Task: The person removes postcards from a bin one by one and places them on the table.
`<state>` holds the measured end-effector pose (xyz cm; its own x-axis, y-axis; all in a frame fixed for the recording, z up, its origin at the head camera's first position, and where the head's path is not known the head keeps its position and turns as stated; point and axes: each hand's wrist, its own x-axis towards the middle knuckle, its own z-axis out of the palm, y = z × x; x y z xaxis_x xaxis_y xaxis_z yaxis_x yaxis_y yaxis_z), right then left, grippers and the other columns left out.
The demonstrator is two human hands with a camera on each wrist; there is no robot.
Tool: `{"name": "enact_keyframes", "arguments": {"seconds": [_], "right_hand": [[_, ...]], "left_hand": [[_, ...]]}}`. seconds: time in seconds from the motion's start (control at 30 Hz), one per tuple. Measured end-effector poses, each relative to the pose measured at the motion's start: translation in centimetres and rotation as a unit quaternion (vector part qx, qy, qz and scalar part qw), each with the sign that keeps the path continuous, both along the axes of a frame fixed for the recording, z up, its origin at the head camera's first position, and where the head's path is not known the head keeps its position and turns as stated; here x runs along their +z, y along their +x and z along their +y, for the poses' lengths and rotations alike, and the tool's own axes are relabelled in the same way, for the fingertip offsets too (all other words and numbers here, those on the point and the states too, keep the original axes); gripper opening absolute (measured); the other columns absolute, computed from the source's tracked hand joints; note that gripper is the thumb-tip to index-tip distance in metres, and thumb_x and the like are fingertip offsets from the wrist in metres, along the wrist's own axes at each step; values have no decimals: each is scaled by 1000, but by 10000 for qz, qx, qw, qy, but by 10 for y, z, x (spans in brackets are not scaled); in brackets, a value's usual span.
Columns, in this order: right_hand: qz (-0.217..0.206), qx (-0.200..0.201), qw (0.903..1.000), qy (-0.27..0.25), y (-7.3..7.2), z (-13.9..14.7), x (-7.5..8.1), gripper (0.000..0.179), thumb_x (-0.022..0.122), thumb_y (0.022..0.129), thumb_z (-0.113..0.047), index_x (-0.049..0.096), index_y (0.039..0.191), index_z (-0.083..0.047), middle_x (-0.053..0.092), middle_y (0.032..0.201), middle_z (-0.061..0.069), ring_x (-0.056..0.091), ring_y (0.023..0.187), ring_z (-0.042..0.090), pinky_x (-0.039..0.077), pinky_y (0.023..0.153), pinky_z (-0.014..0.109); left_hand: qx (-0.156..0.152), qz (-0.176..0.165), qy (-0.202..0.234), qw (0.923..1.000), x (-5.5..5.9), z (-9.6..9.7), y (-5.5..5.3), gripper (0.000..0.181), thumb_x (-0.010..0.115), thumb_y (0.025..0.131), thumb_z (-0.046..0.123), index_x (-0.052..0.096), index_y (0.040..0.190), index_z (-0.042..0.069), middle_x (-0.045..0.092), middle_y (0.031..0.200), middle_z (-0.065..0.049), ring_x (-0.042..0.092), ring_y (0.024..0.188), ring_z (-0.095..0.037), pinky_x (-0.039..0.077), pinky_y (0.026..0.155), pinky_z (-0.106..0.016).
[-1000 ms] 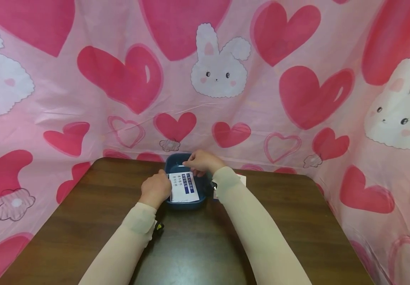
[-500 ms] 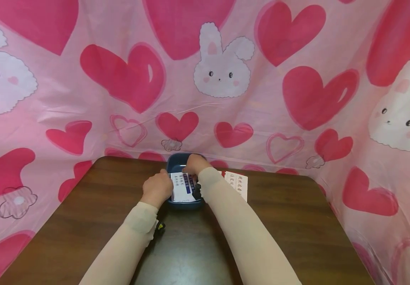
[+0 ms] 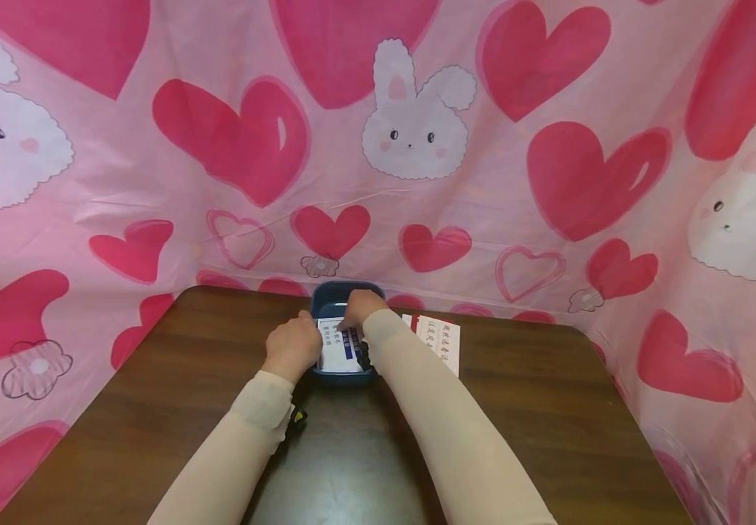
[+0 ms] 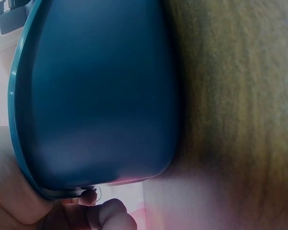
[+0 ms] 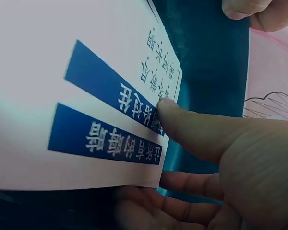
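Note:
A dark blue plastic basin stands near the table's back edge, with white cards printed with blue bars inside it. My left hand grips the basin's left side; in the left wrist view the thumb lies over the rim and the fingertips curl at its far end. My right hand reaches into the basin from the right. In the right wrist view it pinches the top white card, the thumb pressing on the printed face and the other fingers at and below the edge. My right forearm hides part of the basin's right side.
White cards with red print and red edges lie on the wooden table right of the basin, partly behind my right sleeve. A pink curtain with hearts and rabbits hangs close behind the table.
My right hand has come down from the basin's far right rim onto the card, uncovering more of the red-printed cards. The left hand keeps its place on the basin.

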<state>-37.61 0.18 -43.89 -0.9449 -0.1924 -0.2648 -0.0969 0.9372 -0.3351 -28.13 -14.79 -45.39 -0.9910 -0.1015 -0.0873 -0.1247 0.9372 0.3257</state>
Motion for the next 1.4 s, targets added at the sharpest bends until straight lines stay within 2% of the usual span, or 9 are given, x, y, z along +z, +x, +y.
{"name": "enact_keyframes", "arguments": {"seconds": [0.07, 0.17, 0.3, 0.53, 0.7, 0.87, 1.1, 1.23, 1.4], "right_hand": [[234, 58, 9996, 123, 0, 1, 1, 45, 96, 92, -36, 82, 119, -4, 81, 95, 7, 75, 80, 19, 70, 86, 37], [604, 176, 9976, 289, -20, 3, -15, 47, 99, 88, -37, 83, 118, -5, 82, 101, 5, 74, 85, 17, 69, 94, 37], [373, 98, 9991, -187, -24, 5, -8, 39, 97, 90, -29, 81, 111, -1, 82, 93, 8, 77, 76, 20, 70, 77, 36], [521, -189, 9937, -971, -7, 15, 10, 35, 96, 92, -26, 80, 111, -2, 78, 86, 9, 75, 69, 23, 64, 64, 33], [772, -203, 9924, -938, 3, 18, 17, 39, 93, 95, -24, 75, 122, -3, 77, 90, 10, 76, 73, 25, 67, 70, 35], [876, -33, 9866, -1374, 3, 28, 23, 28, 90, 99, -28, 77, 111, -6, 79, 96, 8, 74, 84, 23, 67, 81, 35], [168, -371, 9375, -3456, -7, 63, 31, 23, 85, 104, -22, 79, 121, -7, 84, 119, 15, 82, 96, 28, 71, 93, 43], [254, -848, 9178, -3871, -5, 95, 35, 31, 85, 104, -26, 80, 130, -12, 85, 122, 14, 84, 103, 29, 64, 112, 53], [353, -1331, 8948, -4247, -2, 145, 29, 34, 84, 105, -24, 79, 136, -11, 84, 122, 15, 82, 96, 24, 63, 114, 56]], "left_hand": [[-12, -5, 16, 10000, 1, 0, 1, 49, 67, 108, 29, 56, 140, -7, 76, 113, -27, 72, 87, -38, 69, 79, -57], [-11, -19, 40, 10000, 1, 0, 0, 50, 68, 107, 29, 56, 140, -7, 76, 112, -27, 71, 85, -37, 69, 77, -55], [41, -129, 66, 9999, 0, 0, 0, 60, 77, 101, 30, 54, 144, -5, 76, 114, -25, 71, 84, -36, 70, 77, -52], [36, -160, -84, 9998, -2, -1, -2, 75, 88, 92, 32, 53, 148, -4, 76, 116, -25, 70, 84, -36, 70, 79, -53], [49, -160, -46, 9998, -2, -1, 0, 67, 83, 98, 30, 53, 146, -5, 75, 114, -26, 71, 84, -37, 70, 78, -54], [45, -165, 39, 9998, -1, 0, -1, 58, 76, 104, 30, 54, 143, -6, 75, 110, -25, 71, 84, -37, 70, 77, -54], [7, -136, 71, 9999, -2, 0, -2, 72, 90, 90, 28, 54, 142, -6, 75, 112, -26, 70, 86, -38, 69, 78, -54], [7, -55, 6, 10000, -3, 0, -2, 75, 92, 87, 28, 55, 142, -6, 76, 114, -27, 71, 86, -38, 70, 78, -56], [-23, -29, 40, 10000, -3, 0, -1, 80, 97, 82, 28, 55, 141, -5, 76, 113, -27, 71, 87, -38, 69, 78, -56]]}}
